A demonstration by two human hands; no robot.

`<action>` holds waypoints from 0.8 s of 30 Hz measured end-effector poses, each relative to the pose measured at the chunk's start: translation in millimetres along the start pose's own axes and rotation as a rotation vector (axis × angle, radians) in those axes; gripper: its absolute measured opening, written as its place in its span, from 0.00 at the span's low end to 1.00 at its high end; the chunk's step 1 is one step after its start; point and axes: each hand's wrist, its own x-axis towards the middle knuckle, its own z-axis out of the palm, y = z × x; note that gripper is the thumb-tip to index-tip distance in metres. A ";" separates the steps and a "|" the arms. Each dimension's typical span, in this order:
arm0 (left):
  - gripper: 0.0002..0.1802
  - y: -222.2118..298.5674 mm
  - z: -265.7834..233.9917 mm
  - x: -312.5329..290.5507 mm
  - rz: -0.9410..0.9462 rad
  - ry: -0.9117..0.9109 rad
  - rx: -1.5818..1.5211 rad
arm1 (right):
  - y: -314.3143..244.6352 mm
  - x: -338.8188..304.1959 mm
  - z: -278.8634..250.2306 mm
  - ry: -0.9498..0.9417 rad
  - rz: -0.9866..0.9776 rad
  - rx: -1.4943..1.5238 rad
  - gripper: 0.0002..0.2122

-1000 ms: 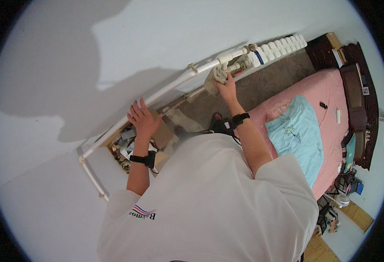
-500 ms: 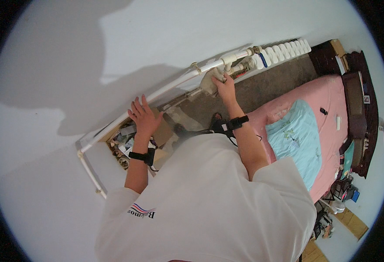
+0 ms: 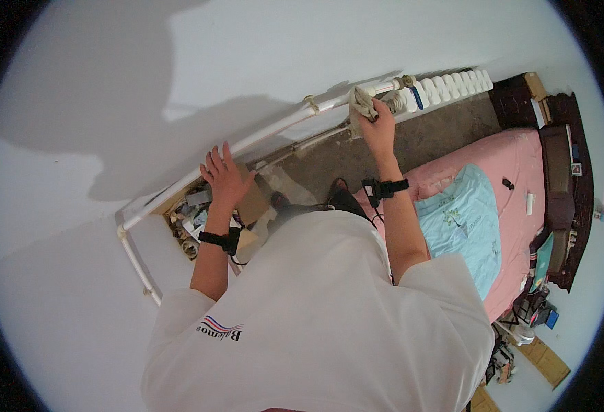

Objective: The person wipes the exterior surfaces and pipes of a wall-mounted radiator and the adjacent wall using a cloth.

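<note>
We pinch a bunched beige rag [image 3: 362, 104] in our right hand [image 3: 379, 130], gathered seemingly so it hugs the white wall pipe [image 3: 281, 126] there, while our widely spread left hand [image 3: 226, 182] lies over the same pipe, perhaps for balance.
</note>
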 end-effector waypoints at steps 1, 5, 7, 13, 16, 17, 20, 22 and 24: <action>0.59 0.4 0.1 0.0 -0.007 -0.007 0.003 | 0.0 1.9 4.5 0.048 -0.126 -0.089 0.20; 0.59 1.3 0.0 1.8 -0.005 0.004 0.017 | -9.0 -19.4 31.9 0.081 -0.090 -0.043 0.21; 0.59 3.1 -2.3 2.7 -0.022 -0.019 0.007 | -12.9 -32.3 42.9 -0.011 -0.067 0.013 0.21; 0.60 6.5 -7.2 4.2 -0.069 -0.094 -0.003 | -12.1 -45.3 37.8 -0.193 -0.023 0.160 0.20; 0.60 3.7 -3.7 2.9 -0.066 -0.085 -0.009 | 0.0 -36.7 22.6 -0.139 0.157 0.225 0.19; 0.60 2.5 -1.7 1.5 -0.057 -0.072 -0.011 | 7.9 -31.2 18.5 -0.080 0.304 0.277 0.19; 0.60 1.6 0.7 1.8 -0.023 -0.032 0.011 | 43.4 -18.0 17.5 -0.076 0.383 0.266 0.23; 0.60 2.0 1.7 1.8 -0.034 -0.040 0.008 | 42.8 -12.6 21.3 -0.190 0.491 0.300 0.26; 0.60 0.9 3.7 4.7 -0.036 -0.047 0.005 | 43.4 -11.2 32.2 -0.185 0.470 0.264 0.23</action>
